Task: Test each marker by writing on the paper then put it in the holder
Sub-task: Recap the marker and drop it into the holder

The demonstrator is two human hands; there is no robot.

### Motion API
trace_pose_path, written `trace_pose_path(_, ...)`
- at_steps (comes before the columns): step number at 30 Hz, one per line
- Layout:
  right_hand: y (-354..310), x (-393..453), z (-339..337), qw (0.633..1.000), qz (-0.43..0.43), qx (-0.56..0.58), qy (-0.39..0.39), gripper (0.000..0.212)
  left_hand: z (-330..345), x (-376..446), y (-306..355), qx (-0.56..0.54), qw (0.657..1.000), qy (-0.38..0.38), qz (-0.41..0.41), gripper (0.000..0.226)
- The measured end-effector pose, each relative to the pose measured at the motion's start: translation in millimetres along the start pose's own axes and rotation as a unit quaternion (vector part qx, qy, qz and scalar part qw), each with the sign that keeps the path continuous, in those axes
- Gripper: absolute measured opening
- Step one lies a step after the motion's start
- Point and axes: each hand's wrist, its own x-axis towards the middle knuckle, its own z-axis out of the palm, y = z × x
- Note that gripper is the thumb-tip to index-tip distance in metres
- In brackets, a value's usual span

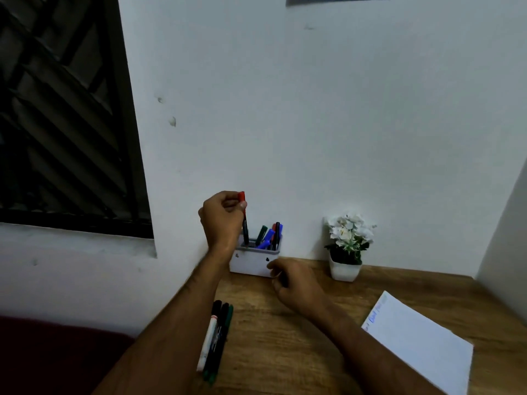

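My left hand [222,216] pinches a red-capped marker [244,220] by its top and holds it upright, its lower end inside the left part of the white holder [251,262]. Green, blue and black markers [269,236] stand in the holder's right part. My right hand [293,280] hovers low over the desk just in front of the holder, fingers loosely curled with nothing in them. Three more markers [215,340] lie side by side on the desk near its left edge. The white paper [419,337] with blue writing at its top lies at the right.
A small white pot of white flowers [346,246] stands against the wall right of the holder. The wooden desk [285,337] ends at the left beside the loose markers. A dark window [65,109] fills the upper left.
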Motion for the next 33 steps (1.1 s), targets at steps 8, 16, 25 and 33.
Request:
trace_pose_path(8, 1.8, 21.0, 15.0, 1.000, 0.000, 0.001, -0.013, 0.038, 17.4, 18.0, -30.4, 0.010, 1.000, -0.021, -0.007, 0.021)
trace_pose_path(16, 9.8, 23.0, 21.8, 0.999, 0.026, 0.000, -0.047, 0.039, 30.6, 3.9, -66.4, 0.047, 0.994, -0.083, -0.052, 0.018)
trace_pose_path(25, 8.9, 16.4, 21.8, 0.999, 0.026, -0.004, -0.043, 0.038, 19.9, -2.8, -72.4, 0.059, 0.993, -0.081, -0.060, 0.016)
trace_pose_path(33, -4.8, -1.2, 14.9, 0.999, 0.003, -0.005, -0.035, 0.038, -10.3, -28.9, -78.8, 0.192, 0.963, -0.168, -0.090, 0.016)
